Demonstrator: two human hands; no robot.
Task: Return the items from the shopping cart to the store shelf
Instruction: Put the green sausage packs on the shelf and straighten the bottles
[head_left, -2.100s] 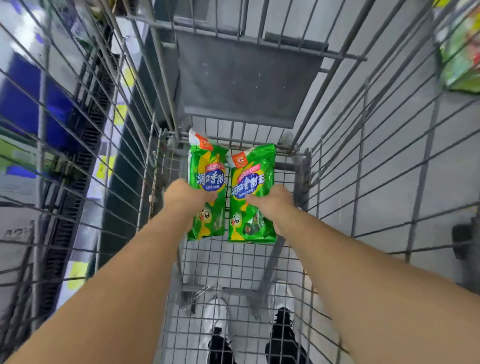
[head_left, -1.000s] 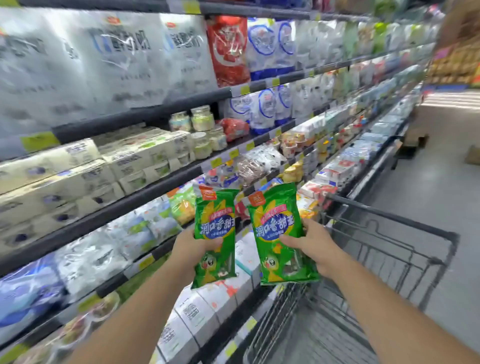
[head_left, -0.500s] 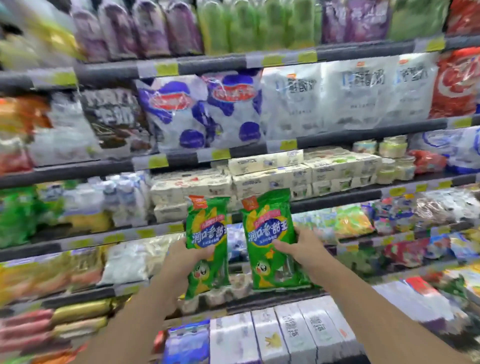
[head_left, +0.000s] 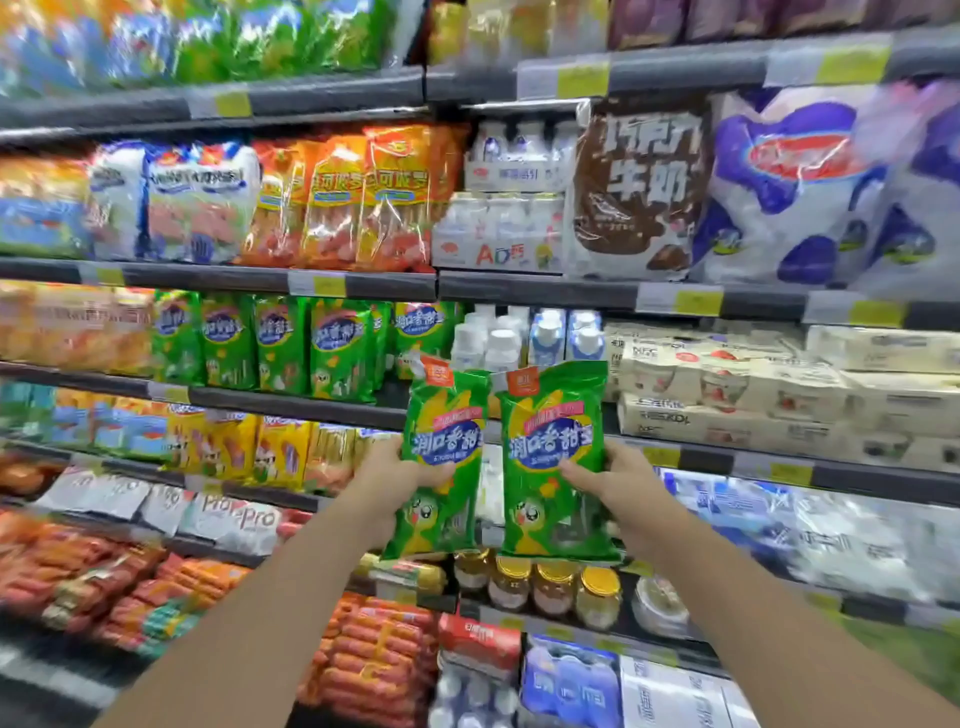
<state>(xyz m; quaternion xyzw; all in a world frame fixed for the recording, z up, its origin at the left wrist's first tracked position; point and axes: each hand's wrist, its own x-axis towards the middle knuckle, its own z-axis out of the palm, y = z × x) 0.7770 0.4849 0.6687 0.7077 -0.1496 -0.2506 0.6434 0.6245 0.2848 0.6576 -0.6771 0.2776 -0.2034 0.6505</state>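
Observation:
I hold two green sausage packs upright in front of the store shelf. My left hand (head_left: 387, 480) grips the left green pack (head_left: 441, 499) by its left edge. My right hand (head_left: 615, 486) grips the right green pack (head_left: 553, 499) by its right edge. The two packs hang side by side, almost touching. A row of matching green packs (head_left: 291, 345) stands on the shelf board (head_left: 291, 404) up and to the left of my hands. The shopping cart is out of view.
Orange sausage bags (head_left: 358, 202) fill the shelf above the green row. White bottles (head_left: 498, 343) and cream cartons (head_left: 769, 389) stand right of it. Jars with gold lids (head_left: 545, 587) sit below the packs. Red sausage packs (head_left: 379, 660) lie lower left.
I lifted both packs out of the cart and turned toward the shelf. The view has swung left along the shelves, so the matching green row now shows.

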